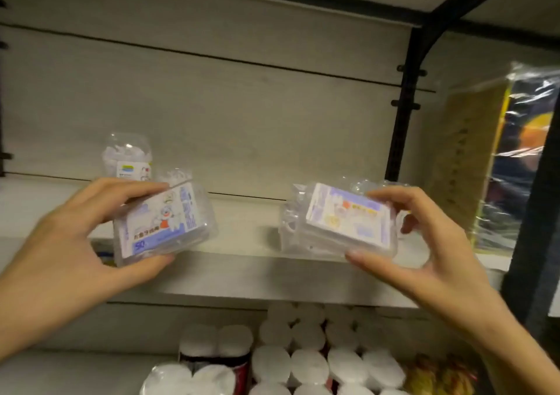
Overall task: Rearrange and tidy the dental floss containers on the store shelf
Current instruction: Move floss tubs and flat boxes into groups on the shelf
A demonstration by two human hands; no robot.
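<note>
Both hands were up at the shelf [242, 276], one clear floss box in each. L hand [60, 243] had its grip closed on the left floss box [165, 222]: thumb under the front edge, fingers over the top, box tilted w/ its blue-and-white label facing the camera, held just above the shelf's front lip. R hand [424, 243] had its grip clamped on the right floss box [345, 222]: thumb at the lower front corner, fingertips on the far top edge, label angled up. That box sat atop or just in front of other clear packs [291, 222] on the shelf; couldn't tell if it touched them. The two held boxes were well apart, bare shelf board between them. Behind the L hand, a third floss container [128, 158] stood upright near the back panel [242, 107]. Far R, a plastic-wrapped package [515, 152] leaned beside the black upright post [406, 107]. Below the shelf, rows of white-capped bottles [303, 358] packed the lower level. Picture was a bit blurred, label text not readable.
</note>
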